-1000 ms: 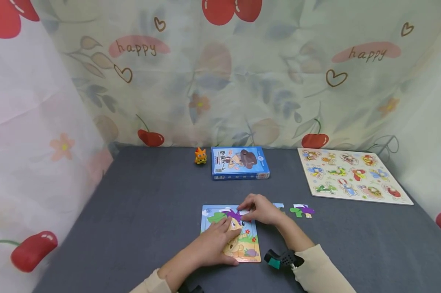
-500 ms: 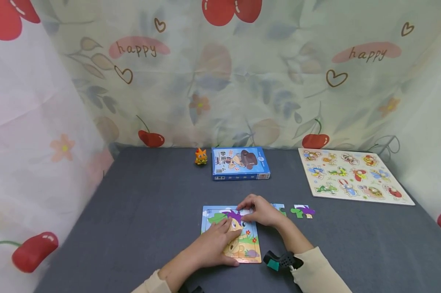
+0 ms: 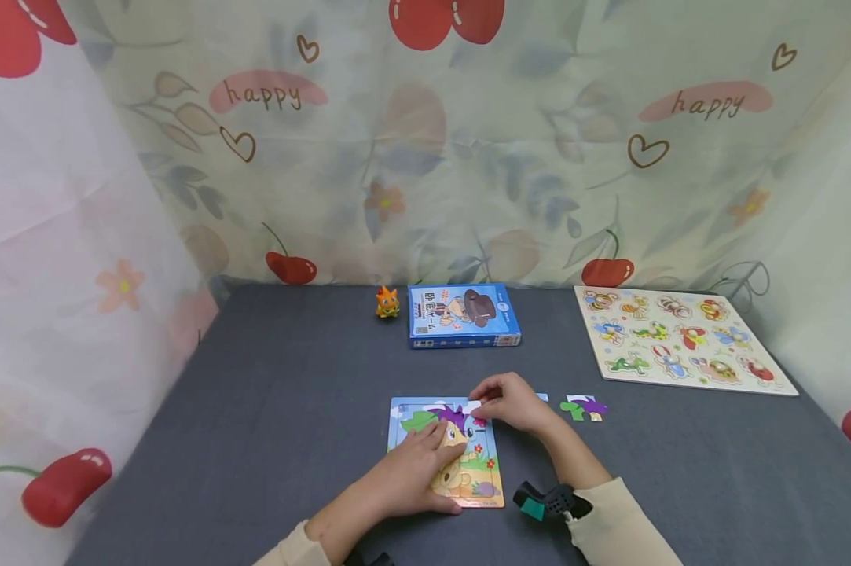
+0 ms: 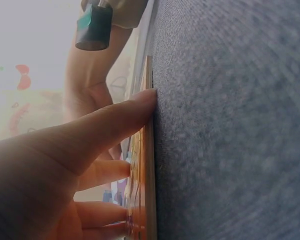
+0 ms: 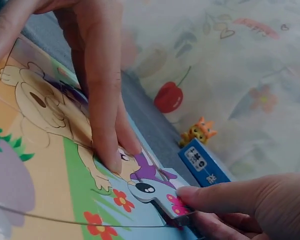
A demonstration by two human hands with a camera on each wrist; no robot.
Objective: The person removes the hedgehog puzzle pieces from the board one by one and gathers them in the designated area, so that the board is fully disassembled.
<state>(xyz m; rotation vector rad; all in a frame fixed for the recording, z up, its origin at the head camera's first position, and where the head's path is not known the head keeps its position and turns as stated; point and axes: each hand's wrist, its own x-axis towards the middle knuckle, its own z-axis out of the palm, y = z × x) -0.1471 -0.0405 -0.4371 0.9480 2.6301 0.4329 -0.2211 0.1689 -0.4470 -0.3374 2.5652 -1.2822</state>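
Right wrist view: our left hand (image 5: 101, 90) lies straight-fingered on the puzzle (image 5: 52, 165) while our right hand (image 5: 255, 205) pinches the eye piece (image 5: 164, 195) far right, where tilting could jam it.

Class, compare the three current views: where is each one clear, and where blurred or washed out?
Head view: soft light, "happy" legible on the curtain; left wrist view: curtain pale and washed out, cloth blurred; right wrist view: puzzle outlines fairly crisp, figure and box softer.

Left hand (image 3: 422, 468) hides part of puzzle board (image 3: 483, 501); right sleeve (image 3: 625, 520) (bottom edge) cropped.
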